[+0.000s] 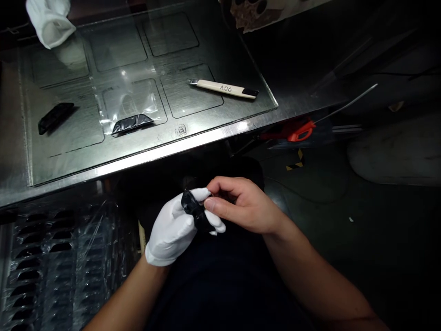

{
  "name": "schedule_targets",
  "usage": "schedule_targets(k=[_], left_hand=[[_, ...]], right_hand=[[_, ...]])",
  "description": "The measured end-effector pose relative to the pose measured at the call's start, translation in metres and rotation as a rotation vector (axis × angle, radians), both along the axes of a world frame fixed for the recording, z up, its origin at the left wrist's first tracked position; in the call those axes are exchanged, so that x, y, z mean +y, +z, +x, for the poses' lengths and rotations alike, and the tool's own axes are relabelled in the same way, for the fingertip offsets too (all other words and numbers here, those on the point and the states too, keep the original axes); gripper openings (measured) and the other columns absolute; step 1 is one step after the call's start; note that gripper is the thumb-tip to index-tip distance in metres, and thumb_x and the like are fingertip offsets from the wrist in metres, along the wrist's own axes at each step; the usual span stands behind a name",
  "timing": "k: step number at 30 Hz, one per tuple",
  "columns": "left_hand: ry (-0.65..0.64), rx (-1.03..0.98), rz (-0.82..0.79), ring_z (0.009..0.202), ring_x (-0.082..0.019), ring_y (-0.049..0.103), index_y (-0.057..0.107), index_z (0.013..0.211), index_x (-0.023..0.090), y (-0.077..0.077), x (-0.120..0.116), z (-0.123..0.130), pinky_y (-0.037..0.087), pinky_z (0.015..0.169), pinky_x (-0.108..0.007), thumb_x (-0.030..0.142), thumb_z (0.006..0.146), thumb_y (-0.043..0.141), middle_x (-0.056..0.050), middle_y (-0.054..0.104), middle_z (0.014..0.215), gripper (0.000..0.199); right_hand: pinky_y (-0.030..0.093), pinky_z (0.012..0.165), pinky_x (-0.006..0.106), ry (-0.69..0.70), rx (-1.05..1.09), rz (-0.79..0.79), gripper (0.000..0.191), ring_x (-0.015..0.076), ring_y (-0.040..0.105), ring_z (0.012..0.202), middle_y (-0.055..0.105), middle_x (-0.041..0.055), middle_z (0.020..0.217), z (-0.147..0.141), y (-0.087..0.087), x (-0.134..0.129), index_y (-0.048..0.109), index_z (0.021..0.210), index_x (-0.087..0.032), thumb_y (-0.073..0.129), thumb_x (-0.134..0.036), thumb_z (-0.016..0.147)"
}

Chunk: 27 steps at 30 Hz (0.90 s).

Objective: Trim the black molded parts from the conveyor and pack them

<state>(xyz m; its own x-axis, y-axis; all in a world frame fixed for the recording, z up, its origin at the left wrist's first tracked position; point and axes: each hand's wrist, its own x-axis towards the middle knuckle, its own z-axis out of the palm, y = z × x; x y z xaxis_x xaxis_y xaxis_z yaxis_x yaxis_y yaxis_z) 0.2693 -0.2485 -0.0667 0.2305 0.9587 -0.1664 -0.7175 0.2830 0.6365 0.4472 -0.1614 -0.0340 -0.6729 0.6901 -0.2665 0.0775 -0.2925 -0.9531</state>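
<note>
My left hand [174,227], in a white glove, holds a small glossy black part [193,207] over my lap. My bare right hand [243,204] is at the gloved fingertips beside the part, thumb and forefinger pinched together; whatever is between them is too small to make out. On the glass sheet [134,154] lie another black part [55,117] at the left and a black part in a clear bag [132,124]. A cream-handled knife [225,88] marked A06 rests further right on the glass.
A white glove [51,23] sits at the back left. Trays of black parts under clear film [62,266] are at the lower left. Beyond the metal table edge [165,149], an orange-handled tool [301,131] is visible at the right.
</note>
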Motion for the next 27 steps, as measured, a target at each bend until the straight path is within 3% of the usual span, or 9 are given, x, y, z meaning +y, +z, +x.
schedule_targets(k=[5, 7, 10, 13, 16, 20, 22, 24, 27], left_hand=[[-0.1, 0.226, -0.042, 0.09, -0.025, 0.079, 0.072, 0.133, 0.026, 0.009, 0.002, -0.01, 0.065, 0.085, -0.034, 0.027, 0.089, 0.082, -0.008, 0.081, 0.102, 0.045], [-0.053, 0.464, -0.057, 0.097, -0.024, 0.078, 0.075, 0.128, 0.028, 0.015, 0.004, -0.011, 0.064, 0.088, -0.03, 0.023, 0.087, 0.084, -0.005, 0.08, 0.108, 0.043], [0.127, 0.784, -0.076, 0.107, -0.022, 0.076, 0.078, 0.123, 0.031, 0.018, 0.006, -0.009, 0.061, 0.097, -0.027, 0.023, 0.084, 0.087, -0.001, 0.078, 0.118, 0.041], [0.208, 0.842, -0.145, 0.11, -0.023, 0.074, 0.079, 0.122, 0.028, 0.013, 0.007, -0.007, 0.061, 0.098, -0.027, 0.026, 0.08, 0.09, -0.002, 0.077, 0.121, 0.043], [0.161, 0.74, -0.224, 0.105, -0.022, 0.075, 0.078, 0.124, 0.025, 0.008, 0.006, -0.008, 0.062, 0.093, -0.026, 0.027, 0.081, 0.089, -0.005, 0.077, 0.12, 0.044], [-0.089, 0.224, -0.153, 0.09, -0.026, 0.077, 0.074, 0.126, 0.021, 0.006, 0.004, -0.007, 0.064, 0.072, -0.028, 0.029, 0.087, 0.084, -0.01, 0.079, 0.099, 0.041], [-0.148, 0.035, -0.086, 0.09, -0.026, 0.077, 0.073, 0.124, 0.023, 0.007, 0.004, -0.005, 0.063, 0.069, -0.027, 0.028, 0.088, 0.082, -0.009, 0.078, 0.094, 0.037], [-0.129, 0.009, -0.078, 0.089, -0.024, 0.077, 0.073, 0.122, 0.025, 0.007, 0.004, -0.006, 0.062, 0.068, -0.025, 0.027, 0.089, 0.081, -0.007, 0.078, 0.094, 0.034], [-0.038, 0.228, -0.178, 0.093, -0.022, 0.076, 0.073, 0.122, 0.022, 0.006, 0.007, -0.012, 0.063, 0.075, -0.025, 0.022, 0.09, 0.08, -0.007, 0.078, 0.098, 0.033]], right_hand=[[0.046, 0.059, 0.021, 0.053, -0.009, 0.005, 0.022, 0.0094, 0.059, 0.066, 0.066, -0.0009, 0.076, 0.005, -0.004, 0.003, 0.067, 0.091, -0.017, 0.071, -0.038, 0.093], [0.046, 0.059, 0.023, 0.013, -0.083, 0.185, 0.018, 0.0097, 0.058, 0.066, 0.065, -0.0007, 0.077, 0.004, -0.01, 0.001, 0.067, 0.094, -0.019, 0.069, -0.036, 0.094], [0.046, 0.062, 0.027, -0.159, -0.207, 0.625, 0.011, 0.0112, 0.056, 0.067, 0.063, 0.0011, 0.081, 0.0, -0.019, -0.008, 0.066, 0.097, -0.02, 0.068, -0.031, 0.095], [0.048, 0.066, 0.029, -0.214, -0.232, 0.877, 0.008, 0.0135, 0.059, 0.071, 0.063, 0.0031, 0.081, -0.005, -0.024, -0.014, 0.065, 0.098, -0.02, 0.067, -0.027, 0.095], [0.046, 0.064, 0.028, -0.122, -0.232, 0.685, 0.013, 0.0119, 0.057, 0.069, 0.062, 0.0019, 0.079, -0.002, -0.023, -0.009, 0.066, 0.095, -0.018, 0.067, -0.031, 0.095], [0.046, 0.059, 0.023, 0.088, 0.051, -0.028, 0.027, 0.0093, 0.057, 0.066, 0.065, 0.0002, 0.078, 0.004, -0.027, 0.009, 0.067, 0.091, -0.016, 0.076, -0.042, 0.088], [0.046, 0.056, 0.022, 0.159, 0.208, -0.228, 0.035, 0.0087, 0.056, 0.061, 0.064, 0.0002, 0.075, 0.003, -0.031, 0.014, 0.065, 0.089, -0.014, 0.08, -0.046, 0.084], [0.047, 0.055, 0.022, 0.147, 0.233, -0.207, 0.036, 0.0087, 0.055, 0.06, 0.065, 0.0005, 0.075, 0.0, -0.034, 0.014, 0.066, 0.09, -0.014, 0.078, -0.047, 0.085], [0.05, 0.063, 0.024, 0.011, 0.025, 0.301, 0.02, 0.0107, 0.061, 0.069, 0.068, 0.0026, 0.081, -0.006, -0.035, 0.011, 0.069, 0.096, -0.015, 0.073, -0.035, 0.092]])
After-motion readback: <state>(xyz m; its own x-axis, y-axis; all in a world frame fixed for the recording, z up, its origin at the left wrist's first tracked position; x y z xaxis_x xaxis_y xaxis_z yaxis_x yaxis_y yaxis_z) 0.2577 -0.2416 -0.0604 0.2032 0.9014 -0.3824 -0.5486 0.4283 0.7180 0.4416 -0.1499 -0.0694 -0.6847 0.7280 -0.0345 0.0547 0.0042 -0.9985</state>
